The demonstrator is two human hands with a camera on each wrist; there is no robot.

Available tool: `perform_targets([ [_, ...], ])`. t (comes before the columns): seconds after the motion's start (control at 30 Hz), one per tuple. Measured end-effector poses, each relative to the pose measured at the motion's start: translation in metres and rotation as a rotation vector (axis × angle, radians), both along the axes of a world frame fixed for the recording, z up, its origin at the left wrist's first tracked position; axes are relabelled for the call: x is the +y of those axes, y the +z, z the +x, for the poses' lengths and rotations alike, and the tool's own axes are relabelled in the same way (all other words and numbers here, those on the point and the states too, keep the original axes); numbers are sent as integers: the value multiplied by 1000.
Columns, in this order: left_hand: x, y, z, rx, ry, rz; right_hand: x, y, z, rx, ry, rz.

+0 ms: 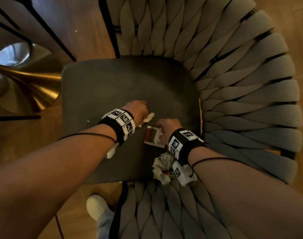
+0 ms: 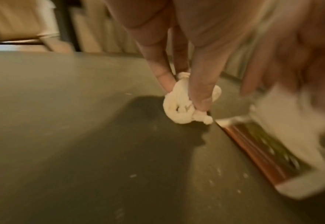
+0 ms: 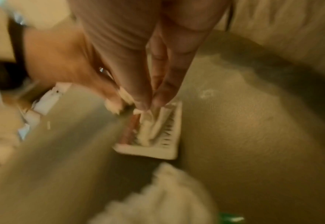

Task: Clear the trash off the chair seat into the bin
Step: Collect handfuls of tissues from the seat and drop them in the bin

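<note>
On the dark chair seat (image 1: 112, 87) my left hand (image 1: 138, 109) pinches a small white crumpled tissue (image 2: 184, 104) between thumb and fingers, right at the seat surface. My right hand (image 1: 168, 126) pinches a white scrap of paper (image 3: 150, 125) that lies on a flat printed card (image 1: 153, 137) with a red and green picture. A bigger wad of crumpled white paper (image 1: 162, 164), with a bit of green wrapper under it, lies at the seat's near edge below my right wrist. No bin shows in any view.
The chair's woven grey back and arm (image 1: 242, 83) curve around the right and near sides. A brass table base (image 1: 26, 78) and dark table legs stand left on the wooden floor. A white shoe (image 1: 95, 206) is below the seat. Small white crumbs (image 2: 132, 175) dot the seat.
</note>
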State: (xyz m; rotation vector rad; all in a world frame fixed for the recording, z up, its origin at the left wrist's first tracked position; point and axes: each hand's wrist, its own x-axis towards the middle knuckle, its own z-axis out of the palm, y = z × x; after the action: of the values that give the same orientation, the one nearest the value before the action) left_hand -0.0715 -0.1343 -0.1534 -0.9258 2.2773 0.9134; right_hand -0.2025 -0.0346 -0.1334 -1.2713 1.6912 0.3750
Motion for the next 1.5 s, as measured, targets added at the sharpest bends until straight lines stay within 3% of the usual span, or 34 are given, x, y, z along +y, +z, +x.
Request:
perform_targets([
  [0.13, 4, 25, 41, 124, 93, -69, 3, -9, 8, 69, 131, -9],
  [0.23, 26, 34, 63, 133, 121, -20, 4, -14, 14, 99, 230, -31],
  [0.4, 64, 31, 77, 181, -17, 73, 2, -24, 18, 60, 269, -83],
  [0.57, 87, 27, 84, 249, -41, 152, -5, -19, 30, -63, 820, -108],
  [0.67, 86, 31, 93, 261, -34, 190, -16, -19, 40, -61, 953, -74],
  [0.83, 91, 34, 82, 221, -87, 250, -28, -15, 38, -63, 830, -34],
  [1.0, 107, 30, 32, 204, -389, 231, -32, -15, 5, 46, 430, 7],
  [1.1, 122, 23, 1, 203, -559, 131, -32, -10, -13, 91, 349, -26],
  [1.2, 143, 3, -14, 46, -706, 102, -27, -3, -28, 87, 268, -38],
  [1.37, 151, -29, -13, 31, -793, 56, -18, 3, -38, 57, 181, -48],
  [1.5, 144, -28, -13, 15, -808, 33, -12, 5, -35, 68, 157, -40],
])
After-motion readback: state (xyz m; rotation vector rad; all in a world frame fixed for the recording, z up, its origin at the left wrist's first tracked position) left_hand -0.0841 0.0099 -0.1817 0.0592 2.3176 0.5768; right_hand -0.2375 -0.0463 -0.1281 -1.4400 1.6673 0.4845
